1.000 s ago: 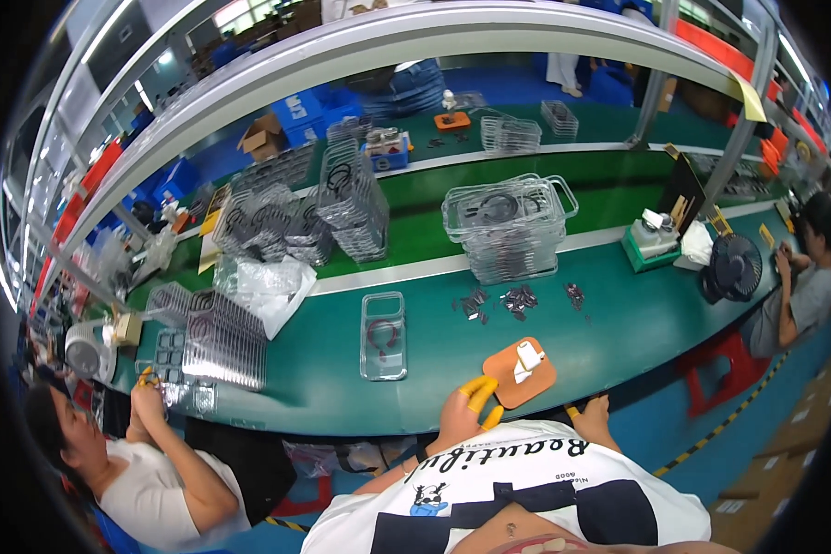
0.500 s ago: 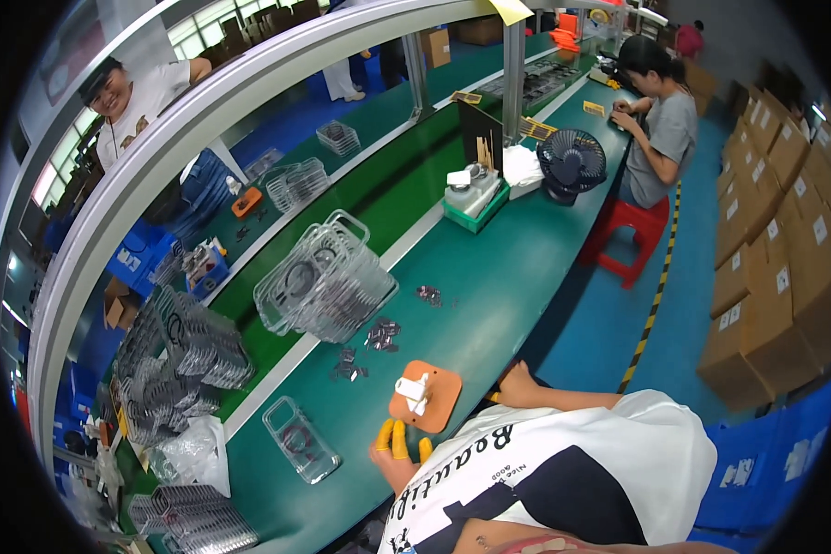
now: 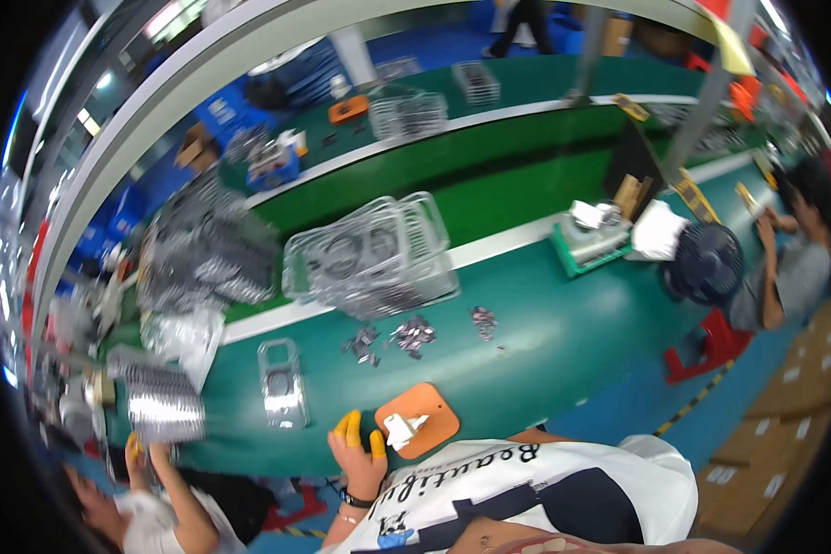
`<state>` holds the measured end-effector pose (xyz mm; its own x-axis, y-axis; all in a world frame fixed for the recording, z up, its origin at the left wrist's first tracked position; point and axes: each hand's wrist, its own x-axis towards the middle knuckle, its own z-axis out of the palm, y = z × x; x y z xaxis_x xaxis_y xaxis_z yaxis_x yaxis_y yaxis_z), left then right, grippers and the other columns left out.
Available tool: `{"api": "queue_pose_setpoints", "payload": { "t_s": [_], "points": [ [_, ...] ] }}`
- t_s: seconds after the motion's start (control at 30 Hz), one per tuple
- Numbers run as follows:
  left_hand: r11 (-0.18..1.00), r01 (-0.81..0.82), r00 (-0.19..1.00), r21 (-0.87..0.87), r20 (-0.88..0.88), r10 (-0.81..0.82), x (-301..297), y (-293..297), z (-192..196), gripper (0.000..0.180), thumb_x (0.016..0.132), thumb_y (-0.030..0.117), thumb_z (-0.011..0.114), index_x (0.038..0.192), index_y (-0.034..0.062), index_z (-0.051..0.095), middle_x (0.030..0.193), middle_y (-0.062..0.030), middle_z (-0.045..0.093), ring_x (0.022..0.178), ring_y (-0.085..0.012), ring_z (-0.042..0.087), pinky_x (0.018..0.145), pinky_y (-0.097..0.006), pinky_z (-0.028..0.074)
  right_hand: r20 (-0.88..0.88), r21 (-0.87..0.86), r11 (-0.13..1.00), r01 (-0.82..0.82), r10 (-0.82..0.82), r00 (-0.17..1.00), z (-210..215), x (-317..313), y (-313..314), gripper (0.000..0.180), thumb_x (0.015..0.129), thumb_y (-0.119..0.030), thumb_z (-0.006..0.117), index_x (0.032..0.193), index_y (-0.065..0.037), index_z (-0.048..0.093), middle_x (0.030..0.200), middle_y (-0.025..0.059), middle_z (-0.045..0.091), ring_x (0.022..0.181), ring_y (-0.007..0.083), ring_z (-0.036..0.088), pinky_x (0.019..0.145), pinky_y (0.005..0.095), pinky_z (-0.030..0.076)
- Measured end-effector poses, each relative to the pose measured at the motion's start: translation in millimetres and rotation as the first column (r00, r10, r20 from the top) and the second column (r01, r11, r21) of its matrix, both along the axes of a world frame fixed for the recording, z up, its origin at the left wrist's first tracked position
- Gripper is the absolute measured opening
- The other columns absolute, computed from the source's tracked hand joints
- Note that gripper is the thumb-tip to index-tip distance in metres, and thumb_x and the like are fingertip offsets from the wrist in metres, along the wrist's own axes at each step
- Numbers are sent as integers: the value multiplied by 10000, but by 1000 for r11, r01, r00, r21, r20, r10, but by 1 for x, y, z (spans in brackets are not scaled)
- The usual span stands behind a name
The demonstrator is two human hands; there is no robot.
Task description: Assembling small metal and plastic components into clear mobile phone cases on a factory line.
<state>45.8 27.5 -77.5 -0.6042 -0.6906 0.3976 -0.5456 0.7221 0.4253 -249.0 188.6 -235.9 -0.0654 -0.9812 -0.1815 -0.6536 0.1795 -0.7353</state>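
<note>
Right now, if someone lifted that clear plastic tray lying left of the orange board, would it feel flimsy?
Probably. The clear tray looks thin and see-through, so likely light and bendy. It lies flat on the green bench, so it should slide rather than tip or roll.

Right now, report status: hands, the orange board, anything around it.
Left hand open beside orange board, yellow fingertip covers. Right hand out of sight. White piece on board. Clear tray alongside.
</note>
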Motion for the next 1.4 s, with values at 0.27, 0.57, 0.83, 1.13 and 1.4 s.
{"api": "queue_pose_setpoints", "payload": {
  "t_s": [0.27, 0.57, 0.83, 1.13, 1.4],
  "points": [
    [997, -71, 997, 33, -16, 72, 0, 4, -2, 536, 762, 208, 641, 1217, -14, 467, 1090, -189, 504, 915, -358, 463, 823, -436, 375, 132, 24, 963, -268, 262, 956, 15, -20, -28, 485, 835, -316, 568, 1231, -46, 493, 1180, 210, 521, 1119, 364, 463, 931, 435, 369],
    [996, -18, 994, 83, -109, 27, 5, 3, -6, 558, 788, 211, 631, 1254, -16, 426, 1107, -185, 502, 949, -357, 461, 846, -440, 375, 241, 79, 928, -363, 336, 911, 40, -1, -13, 465, 846, -304, 560, 1228, -47, 498, 1192, 207, 519, 1119, 354, 471, 932, 423, 375],
    [994, 67, 974, 88, -220, -46, 8, -1, -5, 534, 808, 198, 613, 1257, -18, 420, 1109, -182, 502, 945, -352, 462, 846, -432, 381, 406, 199, 911, -362, 259, 876, 60, 42, 27, 447, 855, -292, 554, 1226, -48, 502, 1202, 204, 516, 1118, 345, 477, 933, 413, 381],
    [967, 145, 959, 209, -271, -85, 15, -6, 2, 524, 823, 199, 602, 1266, -11, 417, 1108, -145, 516, 928, -305, 466, 832, -397, 396, 442, 569, 673, -473, 234, 866, 204, 43, 53, 369, 899, -226, 513, 1214, -34, 513, 1177, 178, 554, 1081, 300, 528, 902, 344, 419],
    [960, 147, 943, 240, -328, -63, 16, -10, -10, 535, 802, 203, 615, 1259, -8, 433, 1131, -141, 524, 920, -295, 474, 835, -393, 391, -367, -795, 602, -76, -376, 851, 340, 17, -106, 381, 667, -133, 739, 1024, -65, 627, 944, 83, 566, 760, 243, 509, 673, 350, 443]
  ]
}}
